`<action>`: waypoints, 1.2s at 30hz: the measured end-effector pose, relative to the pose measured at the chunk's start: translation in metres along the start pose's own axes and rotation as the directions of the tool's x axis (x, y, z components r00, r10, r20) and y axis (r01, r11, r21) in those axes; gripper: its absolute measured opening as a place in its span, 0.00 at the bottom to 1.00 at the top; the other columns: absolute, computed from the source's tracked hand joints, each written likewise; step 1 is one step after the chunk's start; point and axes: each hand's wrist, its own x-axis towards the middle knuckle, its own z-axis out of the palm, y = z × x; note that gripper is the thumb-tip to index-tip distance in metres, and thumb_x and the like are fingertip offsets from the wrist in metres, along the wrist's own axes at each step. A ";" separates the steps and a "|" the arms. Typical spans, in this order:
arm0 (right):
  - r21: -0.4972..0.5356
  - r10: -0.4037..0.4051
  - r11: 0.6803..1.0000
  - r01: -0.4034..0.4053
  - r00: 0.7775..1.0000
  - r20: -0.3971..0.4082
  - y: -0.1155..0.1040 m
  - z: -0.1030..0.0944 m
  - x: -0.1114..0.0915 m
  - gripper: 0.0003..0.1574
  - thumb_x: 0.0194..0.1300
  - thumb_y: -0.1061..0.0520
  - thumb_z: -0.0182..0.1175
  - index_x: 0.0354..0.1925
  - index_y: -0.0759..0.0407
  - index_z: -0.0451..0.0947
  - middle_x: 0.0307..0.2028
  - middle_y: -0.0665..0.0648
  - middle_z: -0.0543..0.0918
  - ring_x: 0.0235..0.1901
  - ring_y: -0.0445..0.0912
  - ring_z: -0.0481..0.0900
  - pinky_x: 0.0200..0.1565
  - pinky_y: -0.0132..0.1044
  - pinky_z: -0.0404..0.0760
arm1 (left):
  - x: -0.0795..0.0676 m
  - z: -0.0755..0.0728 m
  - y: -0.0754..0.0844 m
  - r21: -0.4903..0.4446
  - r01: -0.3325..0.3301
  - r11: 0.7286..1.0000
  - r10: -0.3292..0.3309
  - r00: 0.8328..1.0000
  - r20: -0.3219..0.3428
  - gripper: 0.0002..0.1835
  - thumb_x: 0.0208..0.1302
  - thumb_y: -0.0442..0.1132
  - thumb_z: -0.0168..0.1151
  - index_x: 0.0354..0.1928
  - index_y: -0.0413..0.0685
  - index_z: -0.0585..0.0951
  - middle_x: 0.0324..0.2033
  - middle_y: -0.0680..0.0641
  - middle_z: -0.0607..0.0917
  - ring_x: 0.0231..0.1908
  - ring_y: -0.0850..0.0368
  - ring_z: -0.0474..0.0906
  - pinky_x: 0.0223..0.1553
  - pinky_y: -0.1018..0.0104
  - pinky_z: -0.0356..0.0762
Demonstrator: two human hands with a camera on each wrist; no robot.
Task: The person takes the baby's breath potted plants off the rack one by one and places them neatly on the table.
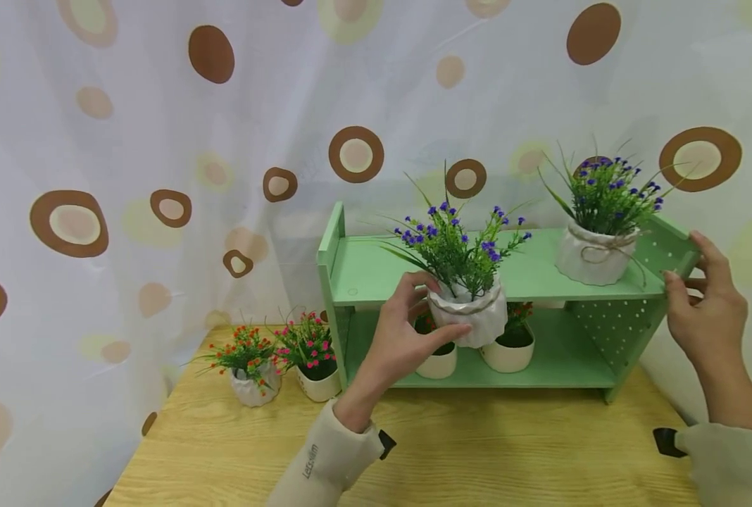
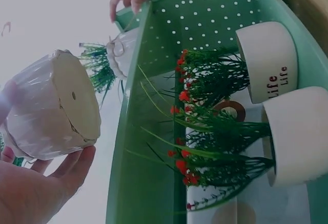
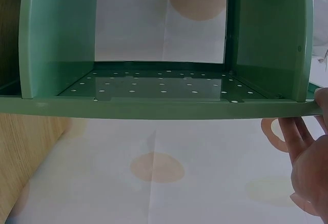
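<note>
My left hand (image 1: 401, 331) grips a white ruffled flowerpot (image 1: 477, 317) with purple flowers, thumb across its front and fingers at its far left side. The pot is held in front of the upper board of a green two-tier shelf (image 1: 376, 271); its underside (image 2: 77, 98) shows in the left wrist view. A second white pot (image 1: 594, 257) with purple flowers and a twine bow stands on the upper board at the right. My right hand (image 1: 712, 303) holds the top front of the shelf's right side panel (image 3: 169, 110), thumb inside and fingers outside.
On the lower tier stand two cream pots (image 1: 509, 350) with red flowers, partly hidden by the held pot. Left of the shelf, a white pot (image 1: 255, 384) with orange flowers and a cream pot (image 1: 319, 380) with pink flowers stand on the wooden table (image 1: 477, 451).
</note>
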 end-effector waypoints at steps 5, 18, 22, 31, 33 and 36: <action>-0.015 0.015 1.000 -0.015 1.000 0.002 0.000 0.000 0.000 0.38 0.80 0.53 0.52 0.80 0.30 0.56 0.72 0.61 0.73 0.44 0.12 0.62 0.50 0.08 0.67 | -0.017 -0.009 -0.001 0.046 0.003 0.999 -0.002 1.000 -0.029 0.27 0.61 0.39 0.77 0.56 0.55 0.71 0.54 0.51 0.77 0.62 0.58 0.78 0.69 0.51 0.75; -0.031 0.063 0.998 -0.063 0.998 0.022 -0.001 -0.001 0.001 0.38 0.80 0.52 0.51 0.80 0.27 0.54 0.73 0.60 0.72 0.48 0.17 0.67 0.49 0.09 0.67 | -0.055 -0.031 -0.010 0.092 -0.050 0.994 0.059 0.993 -0.101 0.28 0.56 0.32 0.80 0.53 0.48 0.73 0.49 0.46 0.77 0.54 0.55 0.80 0.63 0.55 0.80; -0.018 0.035 0.999 -0.035 0.999 0.012 0.000 -0.001 0.002 0.38 0.79 0.53 0.51 0.79 0.27 0.55 0.72 0.62 0.73 0.42 0.13 0.62 0.46 0.08 0.66 | -0.064 -0.037 -0.011 0.088 -0.065 0.994 0.074 0.992 -0.106 0.28 0.56 0.31 0.80 0.53 0.47 0.73 0.48 0.45 0.77 0.51 0.55 0.80 0.63 0.57 0.80; -0.020 0.039 0.999 -0.038 0.999 0.018 0.001 0.000 0.001 0.38 0.79 0.52 0.52 0.79 0.27 0.55 0.72 0.62 0.73 0.43 0.13 0.62 0.48 0.08 0.66 | -0.093 -0.052 -0.016 0.162 -0.027 0.986 0.053 0.986 -0.157 0.27 0.55 0.32 0.80 0.51 0.49 0.74 0.47 0.48 0.75 0.50 0.58 0.80 0.60 0.57 0.82; -0.012 0.031 0.999 -0.031 0.999 0.011 0.001 0.000 0.001 0.38 0.79 0.53 0.52 0.79 0.27 0.56 0.72 0.62 0.73 0.41 0.12 0.61 0.48 0.07 0.66 | -0.099 -0.056 -0.018 0.190 -0.017 0.982 0.050 0.984 -0.170 0.26 0.55 0.33 0.80 0.51 0.50 0.75 0.46 0.49 0.75 0.49 0.58 0.79 0.61 0.54 0.82; -0.013 0.023 1.000 -0.022 1.000 0.010 0.002 -0.001 0.001 0.38 0.79 0.53 0.52 0.79 0.28 0.55 0.73 0.62 0.72 0.41 0.12 0.61 0.48 0.07 0.66 | -0.108 -0.061 -0.021 0.222 0.005 0.975 0.039 0.980 -0.195 0.26 0.54 0.33 0.81 0.50 0.51 0.75 0.46 0.51 0.76 0.48 0.60 0.77 0.61 0.53 0.82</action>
